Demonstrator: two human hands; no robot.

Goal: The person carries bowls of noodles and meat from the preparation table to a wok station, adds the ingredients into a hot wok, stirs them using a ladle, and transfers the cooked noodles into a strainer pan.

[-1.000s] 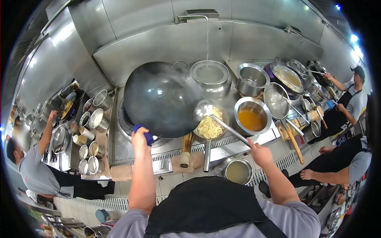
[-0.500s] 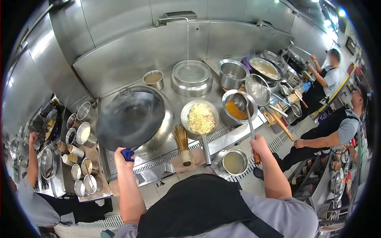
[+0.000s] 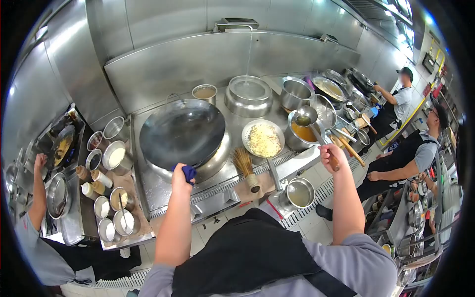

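My left hand (image 3: 182, 178) is closed round a dark blue cloth (image 3: 188, 173) at the near rim of a big black wok (image 3: 180, 133). The wok sits tilted over the round metal burner ring (image 3: 217, 158), and its dark inside shows no food. In my closed right hand (image 3: 332, 157) is the wooden handle of a ladle (image 3: 314, 133). The ladle's bowl is over the rim of a steel pot of orange liquid (image 3: 302, 132). Between my hands lie a strainer of noodles (image 3: 264, 140) and a bamboo wok brush (image 3: 246, 168).
A lidded steel pot (image 3: 248, 103) and a small pot (image 3: 204, 92) stand behind the wok. Seasoning pots and bottles (image 3: 101, 179) crowd the left side. A pot (image 3: 300, 193) sits low in front. Co-workers stand left and right, one at another wok (image 3: 62, 148).
The ladle has come up out of the orange liquid to above the pot's rim. My right hand has risen with it. The view has shifted, and the tap's water stream has thinned.
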